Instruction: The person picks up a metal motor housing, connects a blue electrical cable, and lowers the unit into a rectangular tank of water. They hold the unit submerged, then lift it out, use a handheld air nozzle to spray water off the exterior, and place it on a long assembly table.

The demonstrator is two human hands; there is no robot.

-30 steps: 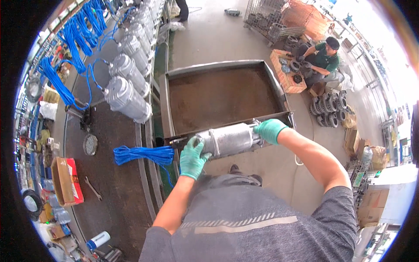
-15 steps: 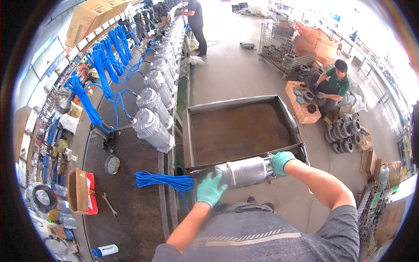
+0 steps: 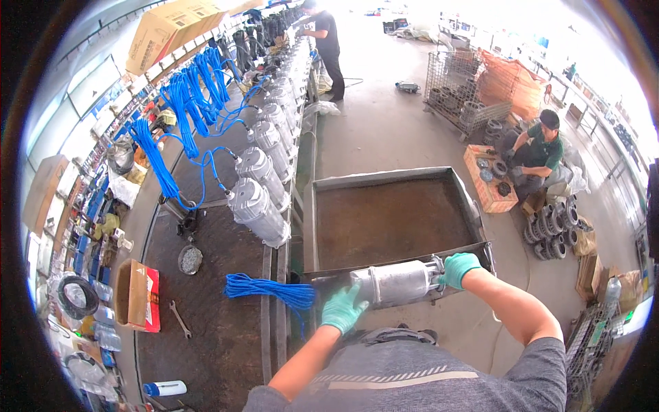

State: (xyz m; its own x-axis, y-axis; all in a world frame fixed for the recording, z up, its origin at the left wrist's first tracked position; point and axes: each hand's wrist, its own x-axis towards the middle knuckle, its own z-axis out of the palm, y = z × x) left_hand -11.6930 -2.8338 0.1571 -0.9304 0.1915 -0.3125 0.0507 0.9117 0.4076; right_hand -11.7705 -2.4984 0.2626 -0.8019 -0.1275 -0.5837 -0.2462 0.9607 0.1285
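A silver, finned cylindrical motor housing (image 3: 397, 283) lies on its side along the near rim of a brown-floored metal tray (image 3: 391, 226). My right hand (image 3: 458, 270), in a green glove, is closed around the bracketed right end of the housing. At the opposite end, my left hand (image 3: 345, 307), gloved alike, rests its spread fingers against the lower left edge. Its palm and part of the fingers are turned from view. A bundled blue cable (image 3: 271, 292) lies on the bench just left of that hand.
Silver motors (image 3: 258, 213) with blue cables (image 3: 154, 161) line the dark bench (image 3: 220, 357). A wrench (image 3: 180, 319), an open carton (image 3: 137, 295) and a bowl (image 3: 190, 259) sit there. One co-worker (image 3: 539, 151) sits by a crate (image 3: 489, 178); another (image 3: 326, 44) stands far off.
The whole scene has shifted slightly right and down in the picture. Both hands stay at the same ends of the housing, which hardly moves against the tray.
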